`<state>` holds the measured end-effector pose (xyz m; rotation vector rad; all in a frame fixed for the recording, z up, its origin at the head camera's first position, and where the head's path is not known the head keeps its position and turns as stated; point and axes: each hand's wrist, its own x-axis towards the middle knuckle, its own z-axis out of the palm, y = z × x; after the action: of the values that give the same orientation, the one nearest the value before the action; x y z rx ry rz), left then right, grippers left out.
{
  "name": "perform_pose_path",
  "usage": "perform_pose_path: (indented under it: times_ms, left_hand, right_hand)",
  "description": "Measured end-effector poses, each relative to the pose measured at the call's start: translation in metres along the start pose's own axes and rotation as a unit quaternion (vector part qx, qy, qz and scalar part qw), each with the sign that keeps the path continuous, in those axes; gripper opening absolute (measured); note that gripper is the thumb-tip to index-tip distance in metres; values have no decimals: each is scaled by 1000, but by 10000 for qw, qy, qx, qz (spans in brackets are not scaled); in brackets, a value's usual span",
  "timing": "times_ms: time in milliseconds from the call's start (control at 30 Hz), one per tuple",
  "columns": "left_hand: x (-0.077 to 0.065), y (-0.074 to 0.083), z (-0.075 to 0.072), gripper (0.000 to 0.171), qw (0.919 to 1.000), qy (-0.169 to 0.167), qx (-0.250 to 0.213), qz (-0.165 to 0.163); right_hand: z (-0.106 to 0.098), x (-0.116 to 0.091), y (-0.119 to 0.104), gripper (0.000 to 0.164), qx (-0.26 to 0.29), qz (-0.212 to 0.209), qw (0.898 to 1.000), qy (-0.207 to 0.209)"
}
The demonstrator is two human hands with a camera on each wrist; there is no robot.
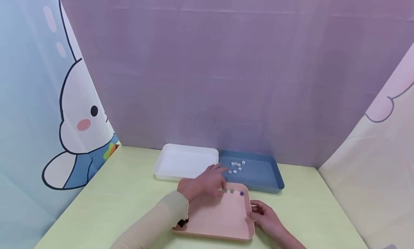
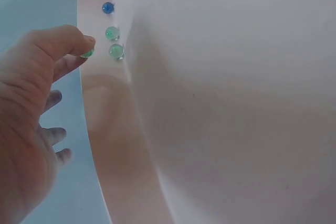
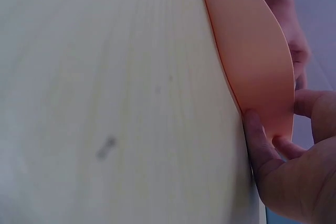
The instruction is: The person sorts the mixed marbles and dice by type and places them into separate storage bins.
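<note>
My left hand [image 1: 211, 180] reaches over the far side of the pink tray [image 1: 216, 220]. Between thumb and index finger it pinches a green glass marble [image 2: 87, 53], while its other fingers spread out over the blue tray's side. Two more green marbles [image 2: 116, 51] and a blue marble [image 2: 107, 8] sit along the pink tray's far wall. At that tray's right side, my right hand [image 1: 266, 218] grips the wall near a corner. In the right wrist view, fingertips [image 3: 254, 121] press low on the outer wall and another digit meets the rim.
Behind the pink tray, a blue tray [image 1: 258, 177] holds several white dice [image 1: 238, 165]. A white tray [image 1: 187, 161] stands beside it to the left. All stand on a pale yellow table [image 1: 310, 206], with a purple cloth [image 1: 207, 80] hanging behind.
</note>
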<state>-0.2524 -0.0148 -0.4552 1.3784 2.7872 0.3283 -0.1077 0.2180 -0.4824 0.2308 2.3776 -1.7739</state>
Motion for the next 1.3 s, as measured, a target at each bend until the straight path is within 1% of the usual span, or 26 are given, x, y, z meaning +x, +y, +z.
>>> perform_pose_path:
  times_ms: [133,233,333,433,500,600,667,733,833,900,967,1067,1133,1200,1300]
  left_hand:
    - [2,-8,3,4,9977,254,-599,-162]
    - [2,-16,5,7,9912,621,-1158,-134]
    - [1,-23,6,5,9787,988,-1784,-246]
    - [1,-30,8,3,9626,1304,-2315,-536]
    - [0,-32,9,4,9528,1431,-2584,-706]
    - [1,-37,11,5,9440,1592,-2780,-787]
    - [0,-38,13,5,9389,1638,-2907,-838]
    - [-1,-39,15,4,9317,1669,-3090,-921]
    - [0,-41,18,5,9233,1700,-3257,-1123]
    - [0,-43,19,6,9177,1788,-3331,-1220]
    - [1,-47,21,6,9148,1919,-3323,-1262]
    - [3,-52,23,4,9121,2115,-3297,-1211]
    - [4,-56,24,4,9125,2196,-3242,-1185]
    - [4,-59,23,4,9102,2280,-3249,-1184]
    - [4,-64,24,4,9066,2359,-3264,-1263]
  right_hand:
    - [-1,0,0,47,42,-40,10000,15]
    - [-1,1,1,48,21,-7,10000,14]
    - [-1,2,3,48,13,42,10000,25]
    - [-1,2,3,48,20,25,10000,11]
    - [-1,2,3,48,44,20,10000,14]
    - [0,2,3,48,56,41,10000,12]
    - [0,2,4,47,61,76,10000,13]
    - [0,1,3,47,66,91,9999,-9]
    - [0,0,3,48,112,75,9999,-48]
    - [0,0,2,48,129,46,9999,-79]
    - [0,0,2,48,137,36,9999,-77]
    - [0,-1,1,48,32,76,10000,-15]
    - [0,-1,1,47,-33,129,9999,37]
    - [0,-2,0,47,-83,135,9999,51]
    - [0,-1,-1,46,-99,119,9999,18]
